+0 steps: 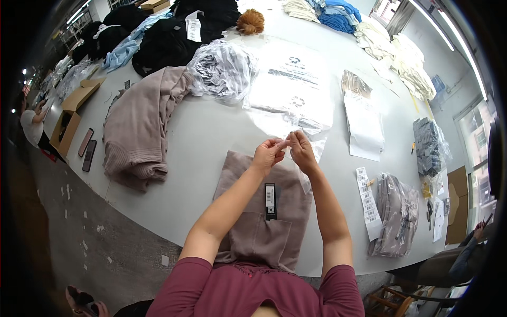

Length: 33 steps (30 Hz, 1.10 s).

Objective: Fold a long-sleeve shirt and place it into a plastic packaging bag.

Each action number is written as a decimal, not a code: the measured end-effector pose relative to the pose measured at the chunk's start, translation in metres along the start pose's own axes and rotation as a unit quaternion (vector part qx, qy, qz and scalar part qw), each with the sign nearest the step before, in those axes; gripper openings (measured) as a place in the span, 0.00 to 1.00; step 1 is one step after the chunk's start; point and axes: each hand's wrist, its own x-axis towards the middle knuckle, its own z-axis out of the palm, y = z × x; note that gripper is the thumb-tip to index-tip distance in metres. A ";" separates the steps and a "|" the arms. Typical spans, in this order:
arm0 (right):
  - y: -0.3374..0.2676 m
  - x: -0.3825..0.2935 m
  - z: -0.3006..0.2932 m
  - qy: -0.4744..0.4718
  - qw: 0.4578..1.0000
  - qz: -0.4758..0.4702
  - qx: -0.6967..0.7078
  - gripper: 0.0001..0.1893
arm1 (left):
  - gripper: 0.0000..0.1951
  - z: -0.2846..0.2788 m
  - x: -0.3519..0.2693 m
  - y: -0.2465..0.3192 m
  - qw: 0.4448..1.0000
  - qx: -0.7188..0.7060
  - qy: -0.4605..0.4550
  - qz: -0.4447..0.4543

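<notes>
A folded mauve knit garment (253, 198) with a black hang tag (270, 202) lies on the table before me. Above its top edge, my left hand (270, 152) and my right hand (301, 150) meet, fingertips pinching the edge of a clear plastic bag (299, 170) that hangs over the garment's upper right part. Just beyond my hands is a stack of clear printed plastic bags (291, 83). A larger pile of mauve knit garments (144, 126) lies to the left.
A bag of small tags (222, 71) stands near black garments (166, 43). At right are a strip of barcode labels (368, 202), bagged folded garments (398, 216) and white paper sheets (364, 126). Two phones (87, 150) and an open cardboard box (69, 126) lie left. Other people are at both sides.
</notes>
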 end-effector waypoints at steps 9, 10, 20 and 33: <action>-0.030 0.001 -0.017 0.210 0.865 -0.124 -0.438 0.06 | 0.04 -0.029 0.005 -0.026 0.983 0.023 0.168 -0.066; -0.039 0.003 -0.020 0.262 0.860 -0.200 -0.389 0.05 | 0.04 -0.031 0.003 -0.025 0.976 0.040 0.197 -0.086; -0.040 -0.032 0.012 0.039 0.705 -0.384 -0.595 0.04 | 0.30 -0.042 -0.015 0.027 0.907 0.290 0.243 0.184; -0.030 -0.051 0.026 0.134 0.689 -0.395 -0.593 0.10 | 0.12 -0.070 -0.029 0.047 0.954 0.237 0.155 0.103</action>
